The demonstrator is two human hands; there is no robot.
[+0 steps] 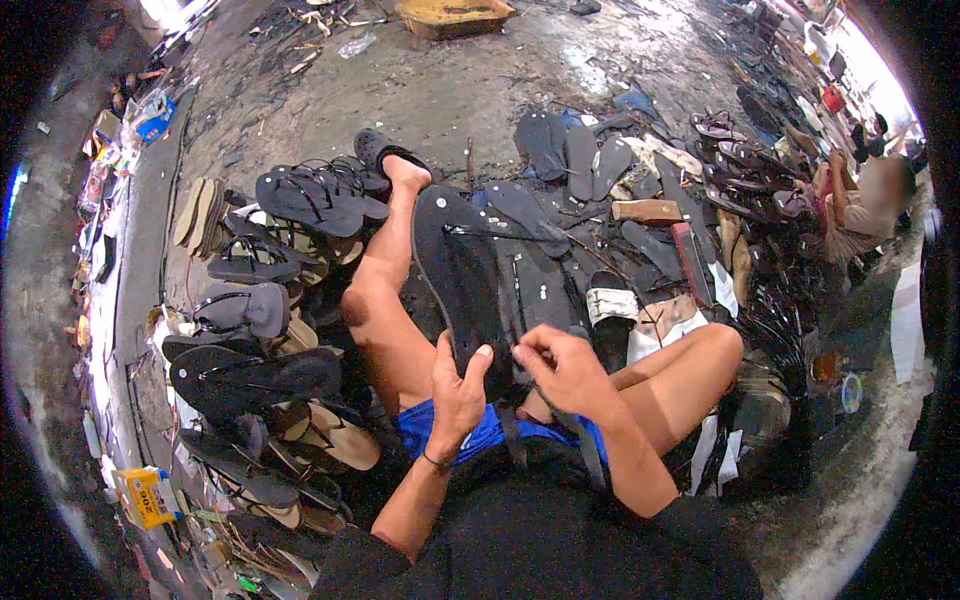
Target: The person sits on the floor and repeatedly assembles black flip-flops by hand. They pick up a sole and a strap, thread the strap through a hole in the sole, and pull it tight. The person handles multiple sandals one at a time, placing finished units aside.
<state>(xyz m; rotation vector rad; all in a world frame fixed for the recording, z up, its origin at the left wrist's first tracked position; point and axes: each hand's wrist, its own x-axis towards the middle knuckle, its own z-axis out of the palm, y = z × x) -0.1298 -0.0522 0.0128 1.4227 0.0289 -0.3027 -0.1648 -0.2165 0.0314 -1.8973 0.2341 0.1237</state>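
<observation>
A large black flip-flop sole (452, 265) stands tilted in front of me, its toe pointing away. My left hand (460, 395) grips it by the heel end, thumb lying over the near face. Close to the sole's right edge, my right hand (568, 372) is closed with its fingers pinched together. What it pinches, if anything, is too small or dark to make out. A thin dark strap (480, 232) runs across the upper part of the sole. Beyond it lie loose dark soles (525, 215) on the ground.
Stacked sandals (255, 375) line my left side. To the right are a wooden block (647, 211), a long red-edged block (691, 262), a bundle of black strips (780, 335) and more sandals (735, 165). Another person (850, 205) is at the far right. A yellow box (148, 498) lies lower left.
</observation>
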